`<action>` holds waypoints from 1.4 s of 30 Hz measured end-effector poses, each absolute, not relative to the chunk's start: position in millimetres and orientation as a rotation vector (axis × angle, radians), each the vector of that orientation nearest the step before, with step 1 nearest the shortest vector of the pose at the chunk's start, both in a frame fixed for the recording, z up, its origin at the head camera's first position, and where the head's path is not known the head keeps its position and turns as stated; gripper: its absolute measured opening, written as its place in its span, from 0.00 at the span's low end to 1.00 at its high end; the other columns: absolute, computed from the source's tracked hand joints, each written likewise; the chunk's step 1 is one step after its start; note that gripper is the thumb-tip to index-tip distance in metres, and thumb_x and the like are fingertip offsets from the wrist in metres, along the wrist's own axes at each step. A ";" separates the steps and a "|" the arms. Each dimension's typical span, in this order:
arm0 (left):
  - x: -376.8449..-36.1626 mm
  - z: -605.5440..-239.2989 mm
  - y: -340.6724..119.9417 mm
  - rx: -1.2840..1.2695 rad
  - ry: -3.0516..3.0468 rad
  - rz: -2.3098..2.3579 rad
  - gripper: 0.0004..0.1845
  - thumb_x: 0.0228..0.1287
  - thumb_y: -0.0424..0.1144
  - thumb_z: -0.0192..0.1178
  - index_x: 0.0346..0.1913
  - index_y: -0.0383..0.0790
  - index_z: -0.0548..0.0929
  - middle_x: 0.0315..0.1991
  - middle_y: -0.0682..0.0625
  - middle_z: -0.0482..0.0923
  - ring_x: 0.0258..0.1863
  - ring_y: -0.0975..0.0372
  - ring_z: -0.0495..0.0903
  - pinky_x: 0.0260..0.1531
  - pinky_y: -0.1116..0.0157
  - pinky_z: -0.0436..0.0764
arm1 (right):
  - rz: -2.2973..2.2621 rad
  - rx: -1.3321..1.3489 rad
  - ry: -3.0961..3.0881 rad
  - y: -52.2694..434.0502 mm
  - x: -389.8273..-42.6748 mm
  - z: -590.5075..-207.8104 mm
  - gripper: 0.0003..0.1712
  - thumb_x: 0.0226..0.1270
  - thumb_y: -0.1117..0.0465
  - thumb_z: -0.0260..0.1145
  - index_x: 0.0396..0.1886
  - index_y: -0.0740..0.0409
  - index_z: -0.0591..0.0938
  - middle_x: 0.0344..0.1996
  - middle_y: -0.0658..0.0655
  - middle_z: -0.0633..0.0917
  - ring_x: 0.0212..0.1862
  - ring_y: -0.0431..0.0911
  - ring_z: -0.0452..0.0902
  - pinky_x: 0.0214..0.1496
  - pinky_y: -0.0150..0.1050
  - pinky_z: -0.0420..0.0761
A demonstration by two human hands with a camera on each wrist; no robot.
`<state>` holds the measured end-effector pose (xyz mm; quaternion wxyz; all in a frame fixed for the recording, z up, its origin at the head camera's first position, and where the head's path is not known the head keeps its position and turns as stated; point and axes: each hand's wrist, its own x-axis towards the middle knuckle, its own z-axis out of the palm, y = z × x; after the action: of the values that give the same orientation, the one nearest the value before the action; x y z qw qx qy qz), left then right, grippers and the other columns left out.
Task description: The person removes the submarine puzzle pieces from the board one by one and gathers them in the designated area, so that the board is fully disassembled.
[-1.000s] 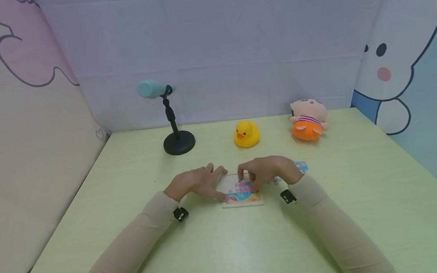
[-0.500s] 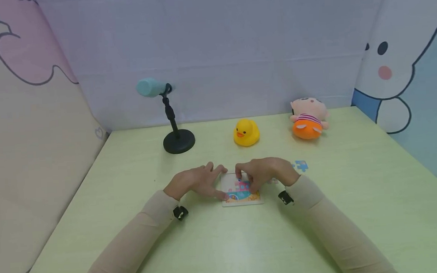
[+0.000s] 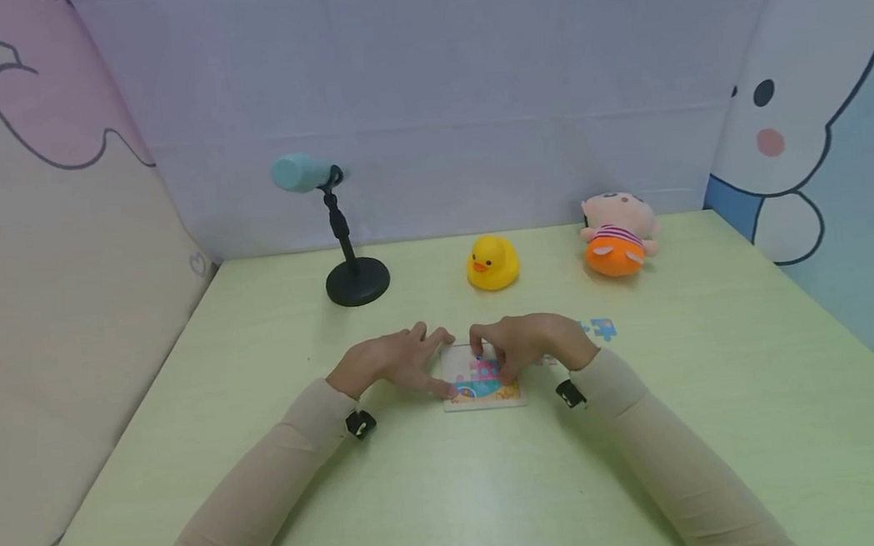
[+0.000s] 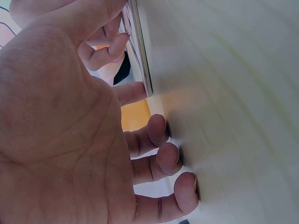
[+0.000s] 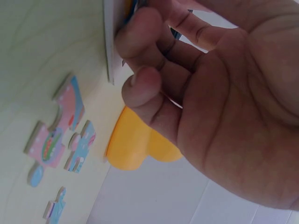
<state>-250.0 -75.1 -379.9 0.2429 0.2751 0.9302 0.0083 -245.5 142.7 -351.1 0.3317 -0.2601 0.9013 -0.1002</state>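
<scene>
Cardboard puzzle board (image 3: 483, 383) lies flat on the pale green table (image 3: 450, 489), near the middle, partly filled with pink, blue and orange pieces. The right hand (image 3: 527, 344) bends over its far right part, fingertips curled down onto a piece in the picture; whether they pinch that piece or only press it I cannot tell. The left hand (image 3: 397, 365) rests at the board's left edge, fingers nearly straight and spread, steadying it and gripping nothing. Loose puzzle pieces (image 5: 56, 135) lie on the table just right of the board, and a blue loose piece (image 3: 601, 328) sits farther right.

The board is the only tray here: it holds the joined pieces, with some bare white at its far side.

Risk, as I judge it: a piece pressed while misaligned could buckle or lift its neighbours, and a sideways push could slide the light board if the left hand eases off.

Farther back stand a microphone stand (image 3: 346, 253), a yellow duck (image 3: 492, 264) and a plush doll (image 3: 617, 235).
</scene>
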 end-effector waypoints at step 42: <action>-247.7 -375.3 -75.6 0.787 2.543 0.024 0.45 0.60 0.70 0.60 0.74 0.55 0.57 0.59 0.41 0.66 0.50 0.52 0.73 0.52 0.52 0.76 | -0.415 -0.761 2.339 149.2 -245.0 -335.8 0.01 0.79 0.62 0.56 0.45 0.54 0.71 0.31 0.53 0.85 0.33 0.48 0.83 0.38 0.38 0.73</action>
<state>-247.7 -75.6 -375.3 0.2376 0.2870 0.9279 0.0088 -245.0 149.2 -335.8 0.3177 -0.2892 0.8891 -0.1578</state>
